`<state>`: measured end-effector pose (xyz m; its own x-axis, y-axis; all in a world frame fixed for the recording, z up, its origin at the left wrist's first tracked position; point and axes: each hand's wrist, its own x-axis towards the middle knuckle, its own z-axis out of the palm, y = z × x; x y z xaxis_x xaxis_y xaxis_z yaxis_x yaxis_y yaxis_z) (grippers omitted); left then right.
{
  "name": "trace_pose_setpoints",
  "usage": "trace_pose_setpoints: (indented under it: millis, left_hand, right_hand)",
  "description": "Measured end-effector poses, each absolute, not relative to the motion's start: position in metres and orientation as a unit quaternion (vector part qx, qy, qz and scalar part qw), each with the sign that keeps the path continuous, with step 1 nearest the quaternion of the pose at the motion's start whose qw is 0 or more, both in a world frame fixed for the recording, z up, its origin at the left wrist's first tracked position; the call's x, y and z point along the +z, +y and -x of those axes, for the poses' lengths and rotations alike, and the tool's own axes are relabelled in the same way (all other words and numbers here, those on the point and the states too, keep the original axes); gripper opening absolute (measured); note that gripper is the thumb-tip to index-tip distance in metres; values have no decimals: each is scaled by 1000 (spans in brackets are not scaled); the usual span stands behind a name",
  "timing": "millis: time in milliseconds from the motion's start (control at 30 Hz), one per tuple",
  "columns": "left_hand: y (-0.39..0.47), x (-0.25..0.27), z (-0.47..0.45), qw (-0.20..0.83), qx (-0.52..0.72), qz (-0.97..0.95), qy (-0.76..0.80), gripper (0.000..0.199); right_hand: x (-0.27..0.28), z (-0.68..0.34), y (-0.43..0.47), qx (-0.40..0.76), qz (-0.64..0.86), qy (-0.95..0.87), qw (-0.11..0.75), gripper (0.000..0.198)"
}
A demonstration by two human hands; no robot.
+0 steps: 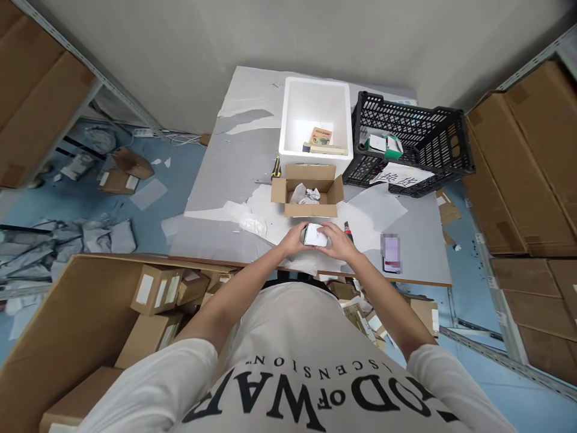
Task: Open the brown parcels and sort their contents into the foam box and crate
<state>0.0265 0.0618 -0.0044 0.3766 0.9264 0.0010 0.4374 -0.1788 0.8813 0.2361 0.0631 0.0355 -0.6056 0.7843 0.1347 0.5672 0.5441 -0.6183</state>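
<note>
Between my two hands, near the table's front edge, is a small white box (315, 235) with a dark green side. My left hand (294, 238) grips its left end, fingers curled round it. On the right end, my right hand (337, 242) is closed with the thumb over the top. Just beyond them stands an open cardboard box (311, 210), flaps spread, with crumpled white paper (311, 195) inside. A red and black utility knife (348, 230) lies right beside my right hand.
A white foam box (293, 150) holding a few small packs stands behind the cardboard box. Right of it is a black plastic crate (444, 150) with green and white boxes. A phone (392, 252) lies at the table's right. A large carton (76, 313) of parcels stands front left.
</note>
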Motion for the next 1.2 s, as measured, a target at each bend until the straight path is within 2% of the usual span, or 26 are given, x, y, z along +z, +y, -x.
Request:
trace_pose_setpoints:
  millis: [100, 200, 333, 400, 467, 533, 600, 667, 733, 933, 1033, 1200]
  left_hand:
    - [61, -4, -28, 425, 288, -708, 486, 79]
    - [61, -5, -29, 429, 288, -694, 501, 79]
    - [63, -7, -28, 417, 292, -679, 529, 79]
    - [64, -8, -27, 408, 296, -676, 537, 79]
    - [63, -8, -25, 404, 297, -674, 542, 81]
    - [63, -9, -24, 403, 293, -677, 542, 82]
    - [62, -9, -24, 402, 290, -681, 539, 83]
    - [62, -9, -26, 400, 292, -684, 535, 82]
    - [62, -9, -28, 397, 292, -689, 531, 81]
    - [61, -9, -36, 388, 271, -701, 534, 81]
    - [60, -9, -38, 385, 273, -697, 540, 80]
    - [60, -4, -40, 395, 272, -695, 536, 72]
  right_hand:
    - [42, -241, 66, 255, 398, -863, 179, 47]
    - [42, -242, 65, 260, 395, -859, 194, 54]
    - [35, -236, 56, 260, 454, -809, 270, 71]
    - [33, -232, 50, 212, 519, -760, 329, 77]
    - [34, -231, 45, 137, 567, -738, 340, 76]
    - [39, -232, 43, 78, 561, -778, 270, 64]
    - [46, -234, 46, 63, 489, -855, 162, 51]
    - [54, -236, 50, 72, 414, -904, 79, 48]
    - [60, -235, 56, 76, 400, -912, 37, 47]
    - [71, -229, 63, 121, 447, -886, 29, 37]
    - [76, -229, 63, 163, 414, -895, 18, 30]
    - [81, -229, 62, 164, 372, -913, -15, 34]
